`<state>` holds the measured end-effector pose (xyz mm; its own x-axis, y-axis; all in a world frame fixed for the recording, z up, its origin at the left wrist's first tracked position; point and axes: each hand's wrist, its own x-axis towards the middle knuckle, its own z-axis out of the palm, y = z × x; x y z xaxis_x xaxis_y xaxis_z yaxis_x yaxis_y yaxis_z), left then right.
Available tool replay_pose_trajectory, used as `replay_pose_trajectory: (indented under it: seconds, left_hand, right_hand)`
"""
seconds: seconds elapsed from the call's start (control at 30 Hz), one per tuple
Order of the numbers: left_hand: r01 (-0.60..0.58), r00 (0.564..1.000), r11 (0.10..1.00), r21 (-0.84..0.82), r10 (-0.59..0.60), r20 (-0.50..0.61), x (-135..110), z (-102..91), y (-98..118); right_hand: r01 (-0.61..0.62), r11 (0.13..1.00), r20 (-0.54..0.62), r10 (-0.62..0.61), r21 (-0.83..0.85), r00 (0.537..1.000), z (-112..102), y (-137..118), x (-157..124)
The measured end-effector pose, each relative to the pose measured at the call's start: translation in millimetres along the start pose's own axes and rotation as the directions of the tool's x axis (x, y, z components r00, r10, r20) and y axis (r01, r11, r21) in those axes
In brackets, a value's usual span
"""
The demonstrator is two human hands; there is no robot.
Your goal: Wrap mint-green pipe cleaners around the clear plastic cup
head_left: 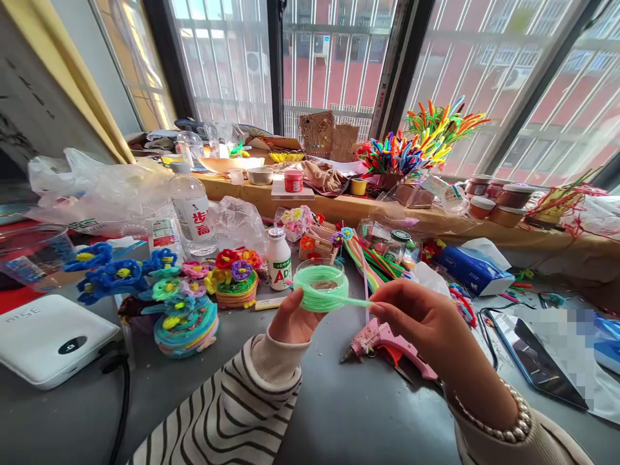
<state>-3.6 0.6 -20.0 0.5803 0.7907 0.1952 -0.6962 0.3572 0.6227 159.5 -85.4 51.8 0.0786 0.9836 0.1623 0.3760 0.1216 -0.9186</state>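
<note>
My left hand (293,318) is closed around a small clear cup (320,284) wrapped in green pipe cleaner, held up over the grey table (334,413). My right hand (416,316) pinches the loose end of the green pipe cleaner (356,301), which stretches out to the right from the cup. Directly under my right hand, a pink glue gun (382,342) lies on the table.
Finished pipe-cleaner flower baskets (186,310) stand at left beside a white device (46,339). A water bottle (194,210), a small white bottle (279,258), loose pipe cleaners (372,261), a tissue pack (472,271) and a phone (535,352) surround my hands. Jars and pipe-cleaner bundles (426,139) line the windowsill.
</note>
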Motion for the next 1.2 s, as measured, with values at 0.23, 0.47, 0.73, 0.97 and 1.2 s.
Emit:
replay_pose_trajectory:
  seconds: [0.23, 0.47, 0.73, 0.97, 1.2]
  left_hand:
    - [0.0, 1.0, 1.0, 0.013, 0.0, 0.014, -0.6, -5.4, -3.6]
    - [0.016, 0.999, 0.999, -0.038, -0.014, 0.052, -2.8, -2.4, -5.5]
    - [0.046, 0.991, 0.997, -0.061, -0.038, 0.126, -6.1, -2.6, -5.3]
    - [0.101, 0.981, 0.993, -0.069, -0.088, 0.174, -9.4, -11.3, -9.6]
    - [0.139, 0.97, 0.989, -0.046, -0.126, 0.21, -11.1, -7.0, -7.7]
  right_hand:
    - [0.033, 0.999, 0.019, -0.033, 0.011, 0.999, -6.6, 3.6, 11.3]
    - [0.033, 0.999, 0.031, -0.034, 0.02, 0.999, -10.0, 6.3, 15.5]
    - [0.016, 1.0, 0.081, -0.018, 0.023, 0.997, -13.1, 6.6, 13.4]
    - [0.024, 0.999, 0.116, -0.028, 0.034, 0.993, -13.9, 2.8, 11.1]
    - [-0.001, 0.997, 0.167, -0.011, 0.073, 0.986, -15.7, 1.4, 9.2]
